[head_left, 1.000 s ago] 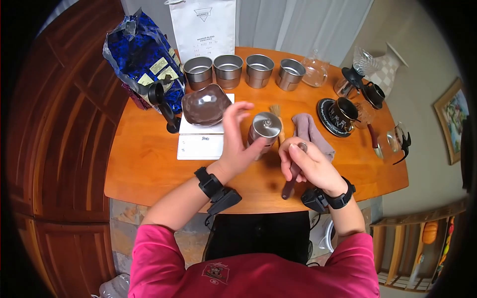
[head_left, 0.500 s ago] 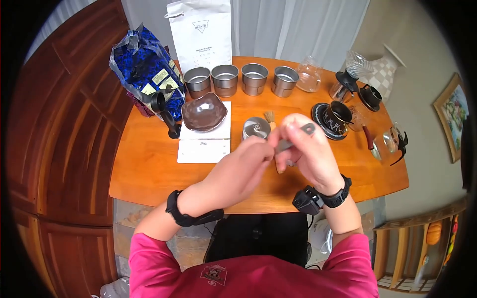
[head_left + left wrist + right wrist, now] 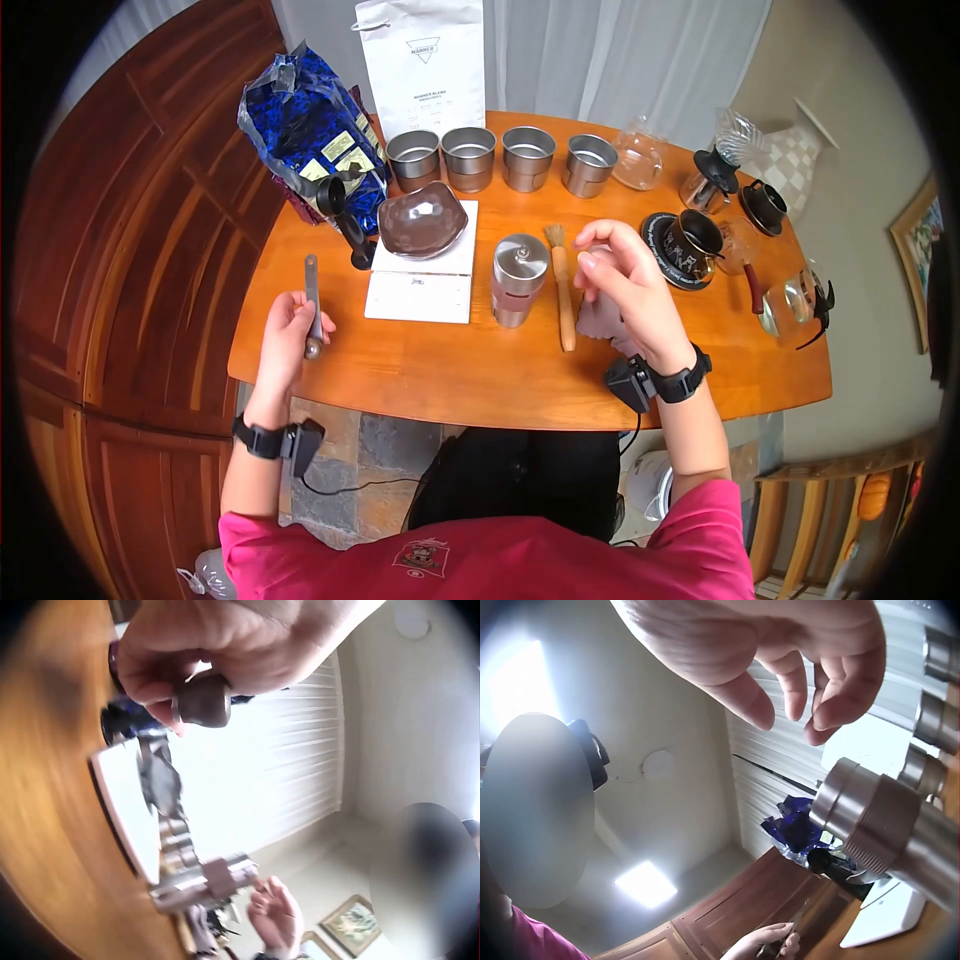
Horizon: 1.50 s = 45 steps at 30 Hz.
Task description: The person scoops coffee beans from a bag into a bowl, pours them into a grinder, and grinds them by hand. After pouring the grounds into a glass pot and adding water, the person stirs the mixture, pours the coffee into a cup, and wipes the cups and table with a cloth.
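At the table's left, my left hand [image 3: 286, 340] pinches a metal measuring spoon [image 3: 313, 290]; in the left wrist view its rounded end [image 3: 204, 701] shows below the fingers. My right hand [image 3: 640, 290] hangs over the grey-mauve cloth [image 3: 602, 312] with loosely bent fingers and holds nothing; the right wrist view shows a gap between thumb and fingers [image 3: 840, 705]. Between the hands stands the steel grinder [image 3: 518, 282], upright with its lid on and touched by neither hand. A wooden-handled brush [image 3: 564, 300] lies to the right of it.
Left of the grinder, a brown dish [image 3: 422, 222] rests on a white scale [image 3: 418, 296]. Several steel cups [image 3: 528, 160] line the back beside a white bag [image 3: 428, 70] and a blue bag [image 3: 310, 125]. Black cup [image 3: 695, 235], glass dripper [image 3: 735, 140] and glass pot [image 3: 790, 303] stand right.
The hands have moved apart. My left hand has carried the spoon from beside my right hand to the left side of the table; my right hand has let it go and stays near the cloth.
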Available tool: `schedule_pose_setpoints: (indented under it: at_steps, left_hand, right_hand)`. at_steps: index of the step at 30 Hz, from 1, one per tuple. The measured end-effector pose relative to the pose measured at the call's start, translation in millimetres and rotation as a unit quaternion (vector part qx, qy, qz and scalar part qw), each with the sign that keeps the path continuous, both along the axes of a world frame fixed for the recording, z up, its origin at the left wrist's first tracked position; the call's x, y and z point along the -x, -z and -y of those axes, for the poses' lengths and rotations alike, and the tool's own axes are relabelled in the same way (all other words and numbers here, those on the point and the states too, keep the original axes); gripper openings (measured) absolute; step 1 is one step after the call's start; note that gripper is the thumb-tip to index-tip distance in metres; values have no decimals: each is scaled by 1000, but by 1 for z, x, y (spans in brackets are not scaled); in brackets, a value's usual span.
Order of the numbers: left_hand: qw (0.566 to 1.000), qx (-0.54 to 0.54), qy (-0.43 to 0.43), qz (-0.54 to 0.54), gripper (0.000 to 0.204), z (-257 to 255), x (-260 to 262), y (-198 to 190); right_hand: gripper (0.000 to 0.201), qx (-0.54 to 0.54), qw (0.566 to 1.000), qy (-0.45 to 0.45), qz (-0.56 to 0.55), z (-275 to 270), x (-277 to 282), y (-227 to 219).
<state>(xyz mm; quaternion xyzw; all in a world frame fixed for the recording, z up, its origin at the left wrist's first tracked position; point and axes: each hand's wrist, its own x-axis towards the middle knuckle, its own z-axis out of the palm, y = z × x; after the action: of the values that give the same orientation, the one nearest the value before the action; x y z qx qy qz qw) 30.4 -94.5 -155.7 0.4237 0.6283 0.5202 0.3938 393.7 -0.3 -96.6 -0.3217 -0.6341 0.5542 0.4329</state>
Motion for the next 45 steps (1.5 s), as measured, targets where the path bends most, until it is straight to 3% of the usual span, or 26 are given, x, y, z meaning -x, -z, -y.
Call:
schedule_pose_setpoints:
  at_steps: [2,3,6,7,15,18,21,28,33,45]
  left_hand:
    - [997,49,1,-57,10,-9,19,13]
    - [994,69,15,-79,8,-13,27,20]
    - [986,94,30,-137,8,-25,29,28]
    - [985,94,29,-144,9,-30,29,31]
    - [957,114,42,-263,11,-46,20,29]
    - [905,54,27,-421,14,-45,10,22]
    - [874,89,55,-474,15,-47,3,11]
    - [882,61,52,-465,17,-49,4,15]
    - [843,13,27,-538,18,-42,4,25]
    - [824,69,73,-558,20,-37,-8,9]
  right_hand:
    - [30,-59,997,23,46,-8,3,11]
    - [44,-116,991,24,69,-14,5,22]
    - [58,-212,966,11,148,-13,14,19]
    - [67,-199,969,-7,147,-14,17,22]
    - [58,-247,958,-12,145,-13,37,24]
    - [53,-236,962,-12,140,-13,39,23]
    - [51,-238,962,-12,131,-15,39,24]
    - [50,-231,966,-15,112,-14,38,28]
    - [50,-232,967,-17,108,-14,38,30]
    - [50,-227,968,-17,102,-13,37,32]
